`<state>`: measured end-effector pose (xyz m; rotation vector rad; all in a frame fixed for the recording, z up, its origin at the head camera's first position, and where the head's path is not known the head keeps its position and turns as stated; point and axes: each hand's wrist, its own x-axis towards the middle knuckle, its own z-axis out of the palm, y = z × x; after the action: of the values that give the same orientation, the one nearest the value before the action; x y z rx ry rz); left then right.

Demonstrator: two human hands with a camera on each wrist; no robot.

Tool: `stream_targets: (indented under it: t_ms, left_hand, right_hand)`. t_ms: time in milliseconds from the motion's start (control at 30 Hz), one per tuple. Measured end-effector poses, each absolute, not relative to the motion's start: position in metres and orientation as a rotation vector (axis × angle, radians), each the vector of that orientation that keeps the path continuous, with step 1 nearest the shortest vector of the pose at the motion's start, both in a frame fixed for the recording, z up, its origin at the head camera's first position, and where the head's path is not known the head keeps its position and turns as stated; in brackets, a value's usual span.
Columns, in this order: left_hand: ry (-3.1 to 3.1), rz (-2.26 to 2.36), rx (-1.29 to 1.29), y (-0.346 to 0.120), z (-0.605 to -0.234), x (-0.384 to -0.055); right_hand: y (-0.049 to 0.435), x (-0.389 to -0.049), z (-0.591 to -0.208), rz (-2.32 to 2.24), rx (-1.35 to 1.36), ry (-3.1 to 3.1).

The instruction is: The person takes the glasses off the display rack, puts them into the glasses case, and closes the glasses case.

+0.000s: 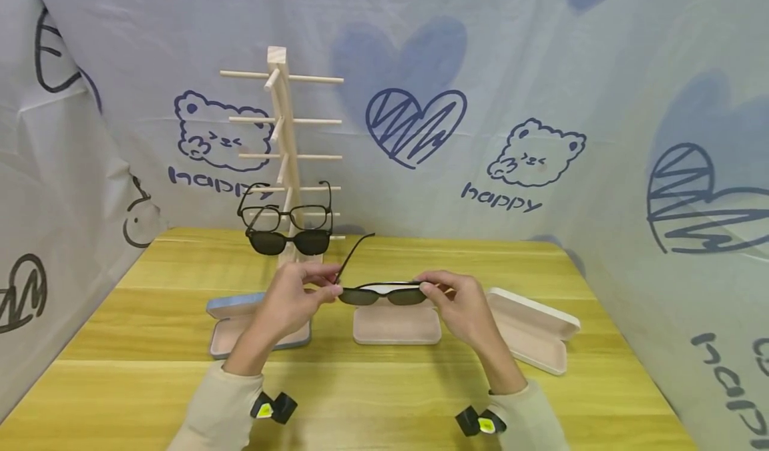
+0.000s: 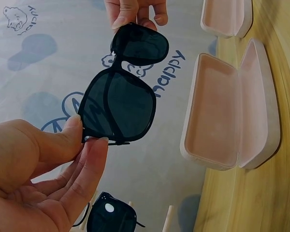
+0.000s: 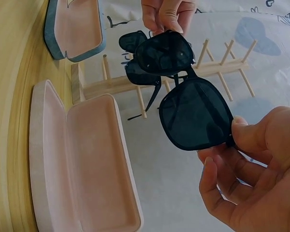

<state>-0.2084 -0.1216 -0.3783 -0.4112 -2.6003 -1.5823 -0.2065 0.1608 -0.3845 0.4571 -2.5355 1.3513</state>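
Dark-lensed sunglasses [image 1: 405, 296] are held up between my two hands, over the open middle case [image 1: 396, 336] with its pink lining. My left hand [image 1: 297, 297] pinches one outer corner of the frame between thumb and fingers. At the opposite corner, my right hand [image 1: 459, 301] pinches the frame by the hinge. The temple on the left sticks out away from me, while the other lies folded behind the lenses. In the right wrist view, both lenses of the sunglasses [image 3: 195, 113] show, with the right thumb and fingers at the near corner.
Behind my left hand stands a wooden display rack [image 1: 288, 164] with pegs. Clear-lensed glasses [image 1: 312, 219] and another pair of sunglasses [image 1: 312, 242] hang low on it. An open blue case [image 1: 217, 344] lies at left, an open white case [image 1: 541, 351] at right. A printed cloth [image 1: 414, 204] hangs behind the table.
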Motion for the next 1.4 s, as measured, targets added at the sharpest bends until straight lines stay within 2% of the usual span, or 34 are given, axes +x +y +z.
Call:
stream_targets:
  t_ms: [800, 1400]
  left_hand:
    - [-2.579, -1.541, -0.482, -0.1241, -0.3793, -0.2088]
    - [-2.633, -1.357, -0.641, -0.1295, -0.3821, -0.2052]
  right_hand:
    - [0.1567, -0.2079, -0.3869, 1.35, 0.445, -2.564]
    - [0.1531, -0.2101, -0.3895, 1.37, 0.373, -2.567]
